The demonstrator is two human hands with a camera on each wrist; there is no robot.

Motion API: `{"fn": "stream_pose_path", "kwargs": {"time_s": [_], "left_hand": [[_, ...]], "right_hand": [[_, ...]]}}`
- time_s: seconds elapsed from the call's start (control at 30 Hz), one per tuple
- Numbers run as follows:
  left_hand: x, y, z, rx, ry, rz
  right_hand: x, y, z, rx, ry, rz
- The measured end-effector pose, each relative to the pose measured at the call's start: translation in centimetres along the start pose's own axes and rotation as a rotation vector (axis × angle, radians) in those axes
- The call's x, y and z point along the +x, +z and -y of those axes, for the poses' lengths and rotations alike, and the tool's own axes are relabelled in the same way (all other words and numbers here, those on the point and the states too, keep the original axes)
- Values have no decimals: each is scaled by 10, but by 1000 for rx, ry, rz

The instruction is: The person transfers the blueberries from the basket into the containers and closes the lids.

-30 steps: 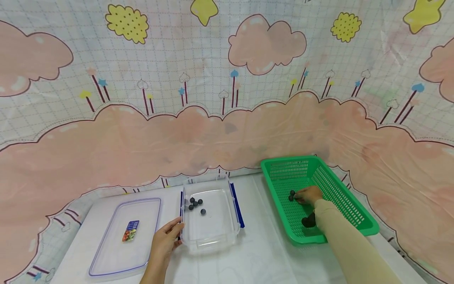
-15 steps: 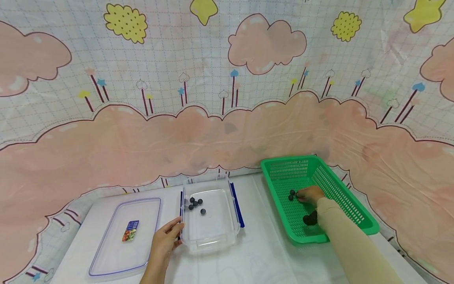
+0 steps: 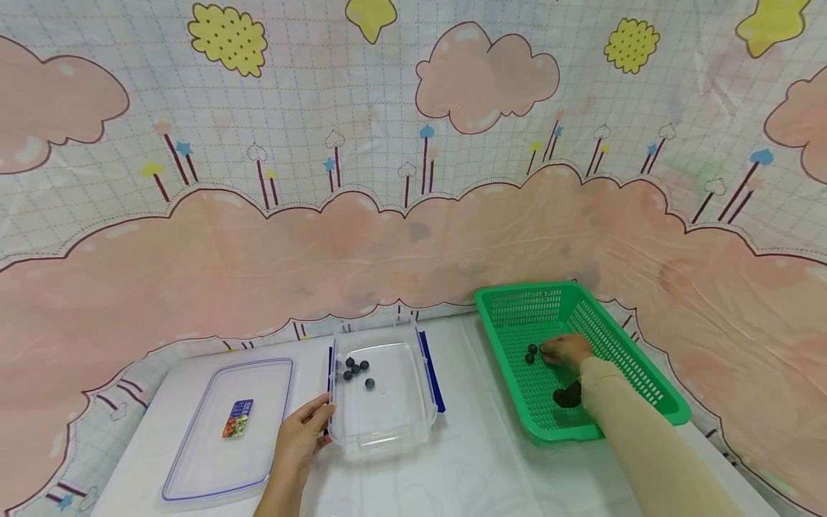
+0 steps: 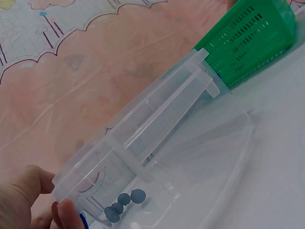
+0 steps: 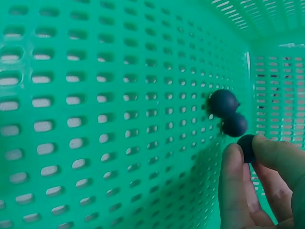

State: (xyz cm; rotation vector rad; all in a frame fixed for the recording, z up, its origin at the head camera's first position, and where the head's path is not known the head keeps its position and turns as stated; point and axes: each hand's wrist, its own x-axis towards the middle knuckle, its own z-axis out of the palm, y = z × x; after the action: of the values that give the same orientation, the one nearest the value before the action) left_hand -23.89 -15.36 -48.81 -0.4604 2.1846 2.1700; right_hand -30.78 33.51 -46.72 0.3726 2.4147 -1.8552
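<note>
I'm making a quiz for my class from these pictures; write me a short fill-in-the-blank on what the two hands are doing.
1. The right hand pinches a small dark ball inside the ____ plastic basket.
2. The left hand holds the rim of the clear plastic ____.
3. The clear lid lies on that container's ____ side.

Missing words: green; container; left
</note>
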Motion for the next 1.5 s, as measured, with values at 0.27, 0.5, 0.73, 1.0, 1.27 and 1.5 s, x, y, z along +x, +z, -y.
{"fn": "stream_pose_path", "kwargs": {"time_s": [0.27, 0.5, 0.73, 1.0, 1.27, 1.5], "left_hand": [[0, -1, 1, -16, 8, 9], [2, -1, 2, -16, 5, 21], [2, -1, 2, -12, 4, 20], [1, -1, 2, -17, 8, 19], [0, 0, 2, -2, 0, 12], [2, 0, 3, -17, 13, 14]], "right_hand": [[-8, 9, 10, -102, -14, -26], [-6, 13, 11, -156, -55, -27], [-10, 20, 19, -94, -83, 15], [-10, 24, 20, -50, -103, 39], [-16, 28, 24, -44, -127, 74], [-26, 36, 32, 4, -119, 89]]}}
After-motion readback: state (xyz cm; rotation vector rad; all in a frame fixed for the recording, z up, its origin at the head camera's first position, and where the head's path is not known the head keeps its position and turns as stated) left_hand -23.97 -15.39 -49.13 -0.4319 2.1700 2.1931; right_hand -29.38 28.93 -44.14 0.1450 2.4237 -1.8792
